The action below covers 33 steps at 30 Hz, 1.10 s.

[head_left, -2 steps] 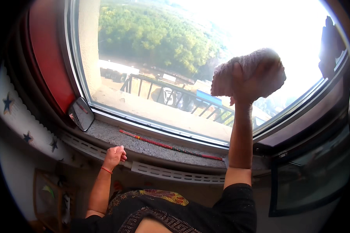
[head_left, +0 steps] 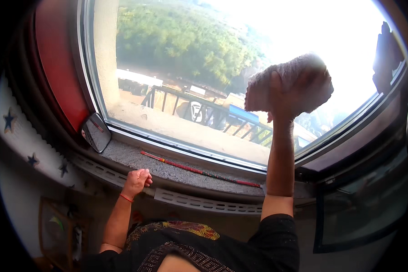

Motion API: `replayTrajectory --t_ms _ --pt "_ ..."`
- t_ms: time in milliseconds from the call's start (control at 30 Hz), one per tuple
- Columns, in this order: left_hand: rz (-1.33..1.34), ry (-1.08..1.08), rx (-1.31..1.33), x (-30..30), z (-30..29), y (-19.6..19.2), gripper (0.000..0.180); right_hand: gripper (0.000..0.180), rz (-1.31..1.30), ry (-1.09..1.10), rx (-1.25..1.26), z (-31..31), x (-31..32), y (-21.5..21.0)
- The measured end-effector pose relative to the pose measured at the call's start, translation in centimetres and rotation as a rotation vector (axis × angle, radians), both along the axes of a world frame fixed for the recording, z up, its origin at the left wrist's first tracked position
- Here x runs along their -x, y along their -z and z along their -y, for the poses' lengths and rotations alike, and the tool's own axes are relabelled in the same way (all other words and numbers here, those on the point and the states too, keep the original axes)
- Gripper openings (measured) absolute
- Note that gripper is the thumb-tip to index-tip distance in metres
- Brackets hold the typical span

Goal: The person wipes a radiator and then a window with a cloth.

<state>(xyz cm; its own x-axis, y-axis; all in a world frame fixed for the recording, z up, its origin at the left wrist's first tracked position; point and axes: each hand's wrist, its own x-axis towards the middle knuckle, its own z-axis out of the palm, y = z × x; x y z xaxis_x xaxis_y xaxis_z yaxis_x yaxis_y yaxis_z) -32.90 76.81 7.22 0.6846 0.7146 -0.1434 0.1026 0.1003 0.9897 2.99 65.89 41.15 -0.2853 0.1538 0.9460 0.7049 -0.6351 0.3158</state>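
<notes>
With my raised right arm I press a thick, light-coloured cloth (head_left: 264, 90) against the upper right part of the window pane (head_left: 177, 50). My right hand (head_left: 290, 97) has its thumb and fingers spread over the cloth and grips it. Backlight darkens both, so the fingertips are hard to make out. My left hand (head_left: 137, 181), with a red string on the wrist, is curled into a loose fist above the near edge of the window sill (head_left: 122, 156). Nothing shows in its fingers. Beyond it on the sill lies a thin red stick (head_left: 199, 171).
A small dark-framed mirror (head_left: 96, 132) leans in the sill's left corner, beside a red panel (head_left: 59, 63). A slotted white radiator cover (head_left: 204, 202) runs below the sill. At the right is an open dark-framed window sash (head_left: 362, 213). A star-patterned curtain (head_left: 27, 136) hangs left.
My left hand has drifted slightly to the right and up. My right hand and the cloth stay at nearly the same spot on the pane.
</notes>
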Motion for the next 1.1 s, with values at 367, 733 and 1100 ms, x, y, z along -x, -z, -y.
replayTrajectory --t_ms 367,733,1100 --pt "1.132 -0.024 -1.096 -14.5 -0.8 -30.3 0.032 0.076 -0.217 -0.173 0.304 -5.9 8.6 -0.4" --pt "0.716 -0.651 -1.481 -24.2 1.6 -31.1 0.051 0.074 -0.688 -1.806 0.251 1.2 6.7 -0.7" --pt "0.27 -0.712 -1.675 -21.9 0.5 -32.5 0.085 0.08 -2.026 -1.691 0.754 14.9 14.9 22.5"
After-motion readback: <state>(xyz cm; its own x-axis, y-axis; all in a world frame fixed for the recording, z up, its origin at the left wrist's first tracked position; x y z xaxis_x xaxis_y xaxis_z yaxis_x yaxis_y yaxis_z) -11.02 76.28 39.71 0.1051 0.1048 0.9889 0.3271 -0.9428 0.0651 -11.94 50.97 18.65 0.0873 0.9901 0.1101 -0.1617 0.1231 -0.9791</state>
